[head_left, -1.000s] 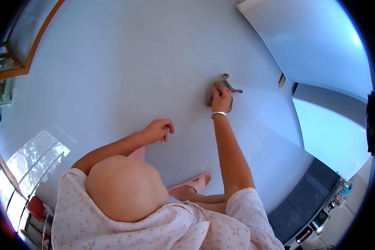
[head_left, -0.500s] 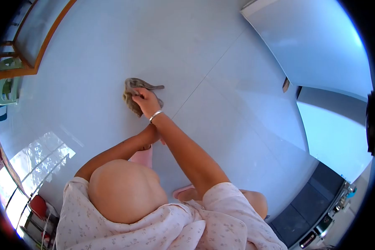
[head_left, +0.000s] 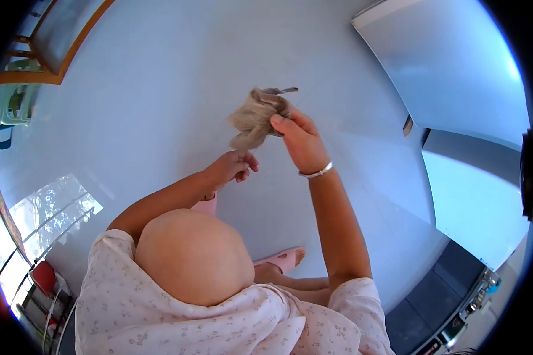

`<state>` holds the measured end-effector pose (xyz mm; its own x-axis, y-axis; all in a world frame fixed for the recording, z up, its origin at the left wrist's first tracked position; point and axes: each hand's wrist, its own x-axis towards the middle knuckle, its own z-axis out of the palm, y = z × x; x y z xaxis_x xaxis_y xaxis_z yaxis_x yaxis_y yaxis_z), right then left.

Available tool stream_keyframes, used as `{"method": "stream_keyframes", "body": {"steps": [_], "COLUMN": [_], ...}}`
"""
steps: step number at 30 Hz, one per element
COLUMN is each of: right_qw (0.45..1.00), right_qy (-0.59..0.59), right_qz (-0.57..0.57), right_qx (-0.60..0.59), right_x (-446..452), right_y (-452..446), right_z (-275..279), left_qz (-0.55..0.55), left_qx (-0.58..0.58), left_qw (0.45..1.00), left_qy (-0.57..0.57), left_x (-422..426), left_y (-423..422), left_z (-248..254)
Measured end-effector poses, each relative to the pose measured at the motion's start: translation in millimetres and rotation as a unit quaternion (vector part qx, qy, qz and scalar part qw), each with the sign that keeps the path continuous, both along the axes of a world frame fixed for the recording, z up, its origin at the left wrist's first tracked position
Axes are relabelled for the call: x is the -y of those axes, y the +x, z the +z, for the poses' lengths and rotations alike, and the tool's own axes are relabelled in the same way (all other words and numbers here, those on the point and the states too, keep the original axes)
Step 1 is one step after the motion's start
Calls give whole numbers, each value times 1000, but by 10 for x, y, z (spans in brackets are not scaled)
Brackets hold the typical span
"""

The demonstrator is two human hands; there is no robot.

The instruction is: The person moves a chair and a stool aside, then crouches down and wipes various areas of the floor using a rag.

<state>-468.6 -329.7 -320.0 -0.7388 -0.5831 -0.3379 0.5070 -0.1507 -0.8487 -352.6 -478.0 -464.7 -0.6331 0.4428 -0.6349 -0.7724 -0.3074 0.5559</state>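
A crumpled grey-brown cloth (head_left: 254,118) hangs from my right hand (head_left: 300,137), pinched between thumb and fingers, above the pale tiled floor (head_left: 177,77). The wrist of that hand carries a silver bracelet (head_left: 317,171). My left hand (head_left: 234,166) is just below the cloth's lower left end, its fingers loosely curled with gaps between them and nothing in them. Whether the cloth touches the floor anywhere cannot be made out.
Pink slippers (head_left: 285,259) are on my feet. A large white panelled appliance (head_left: 444,65) stands at the upper right, dark tiles (head_left: 426,302) at the lower right. A wood-framed piece (head_left: 80,44) and a green stool (head_left: 16,103) are at the upper left.
My right hand first swept left with the cloth along the floor, then came back right and now holds it bunched up. My left hand, partly covered by the right arm before, shows again.
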Motion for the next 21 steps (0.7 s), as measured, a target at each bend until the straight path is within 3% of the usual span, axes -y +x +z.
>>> {"method": "stream_keyframes", "body": {"steps": [2, 4, 6, 9, 12, 14, 21], "right_qw": [999, 977, 973, 986, 982, 995, 995], "right_qy": [16, 110, 126, 83, 129, 70, 6], "right_qz": [10, 19, 4, -58, -47, -42, -87], "right_qx": [-48, -184, -193, -136, -127, -56, 46], "right_x": [-60, -109, -88, -165, -225, -246, -285], "right_y": [-53, -124, -155, -197, -212, -218, -225], "right_z": [102, 337, 391, 386, 356, 357, 468], "left_qz": [12, 44, 74, 133, 182, 203, 127], "left_qx": [-3, -10, 1, 28, -16, -64, -169], "left_qw": [1000, 999, 997, 989, 980, 972, 972], "left_qy": [-5, -30, -27, -52, -75, -97, -103], "left_x": [53, 94, 273, 493, 672, 737, 471], "left_y": [47, 86, 105, -17, -197, -367, -1039], "left_z": [34, 87, 124, 352, 581, 736, 1106]}}
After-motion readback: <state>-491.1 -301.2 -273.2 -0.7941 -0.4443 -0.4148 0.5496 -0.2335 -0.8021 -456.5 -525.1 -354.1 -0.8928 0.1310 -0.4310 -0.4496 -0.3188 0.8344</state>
